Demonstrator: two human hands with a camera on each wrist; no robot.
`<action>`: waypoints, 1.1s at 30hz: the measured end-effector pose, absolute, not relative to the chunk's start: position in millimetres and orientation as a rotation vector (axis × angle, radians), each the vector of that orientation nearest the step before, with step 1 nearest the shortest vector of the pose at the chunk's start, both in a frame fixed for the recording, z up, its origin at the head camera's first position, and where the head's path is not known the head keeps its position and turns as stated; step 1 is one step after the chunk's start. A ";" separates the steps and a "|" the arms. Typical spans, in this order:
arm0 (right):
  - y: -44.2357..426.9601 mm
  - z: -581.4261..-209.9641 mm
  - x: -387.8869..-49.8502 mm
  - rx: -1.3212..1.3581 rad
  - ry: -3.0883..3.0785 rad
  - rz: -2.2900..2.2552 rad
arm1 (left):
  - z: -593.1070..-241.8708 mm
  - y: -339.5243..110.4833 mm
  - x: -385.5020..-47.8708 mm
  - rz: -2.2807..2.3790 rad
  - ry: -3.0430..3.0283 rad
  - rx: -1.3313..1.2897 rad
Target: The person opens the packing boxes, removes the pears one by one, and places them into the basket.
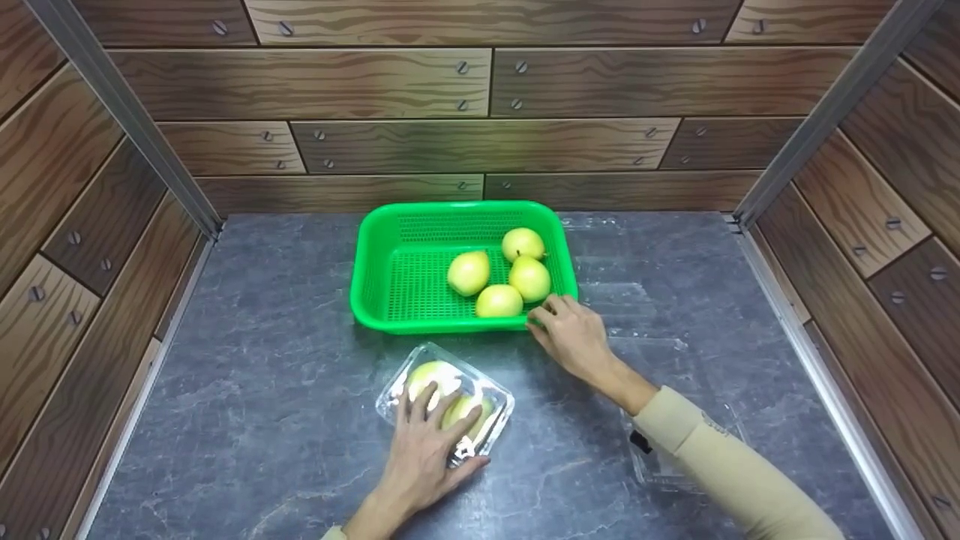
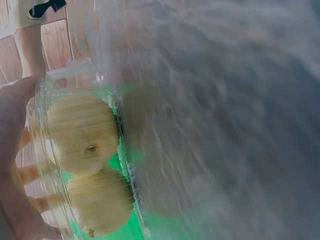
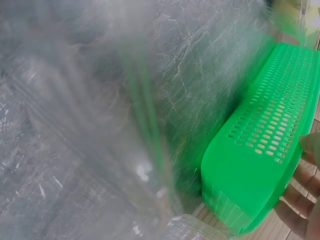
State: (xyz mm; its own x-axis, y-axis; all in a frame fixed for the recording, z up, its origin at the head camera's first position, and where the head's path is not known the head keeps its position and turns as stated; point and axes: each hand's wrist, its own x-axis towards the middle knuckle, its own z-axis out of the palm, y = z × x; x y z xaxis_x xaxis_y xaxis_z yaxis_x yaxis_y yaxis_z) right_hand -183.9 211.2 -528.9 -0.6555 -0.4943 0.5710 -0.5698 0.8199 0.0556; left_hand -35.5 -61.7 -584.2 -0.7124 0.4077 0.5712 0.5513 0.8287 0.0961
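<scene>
My left hand (image 1: 427, 450) lies with spread fingers on top of a clear plastic clamshell box (image 1: 491, 386), its thumb along the near side. Two yellow-green pears (image 2: 82, 132) show through the plastic. At the near right corner of a green perforated basket (image 1: 375, 300), my right hand (image 1: 574, 334) grips the rim, fingers bent over it. Seen from the right wrist, the thumb is against the outer wall of the basket (image 3: 250, 165). Several yellow-green pears (image 1: 499, 301) sit in the basket's right half.
More clear plastic boxes (image 1: 660, 352) lie on the grey marbled table (image 1: 247, 375) to the right, partly under my right forearm. Wood-patterned panels (image 1: 390, 142) close off the back and both sides, with metal rails (image 1: 825, 405) along the table's side edges.
</scene>
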 end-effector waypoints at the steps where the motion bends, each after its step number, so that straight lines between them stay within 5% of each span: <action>1: 211.3 -529.0 -183.9 0.778 -2.418 0.170 | -583.9 -59.4 -35.5 -0.352 -2.470 -0.709; 23: 214.4 -529.7 -181.8 0.760 -2.404 0.185 | -582.8 -28.4 -32.7 -0.333 -2.488 -0.751; 33: 210.5 -525.2 -168.5 0.767 -2.428 0.241 | -577.5 -49.2 -48.3 -0.426 -2.426 -0.827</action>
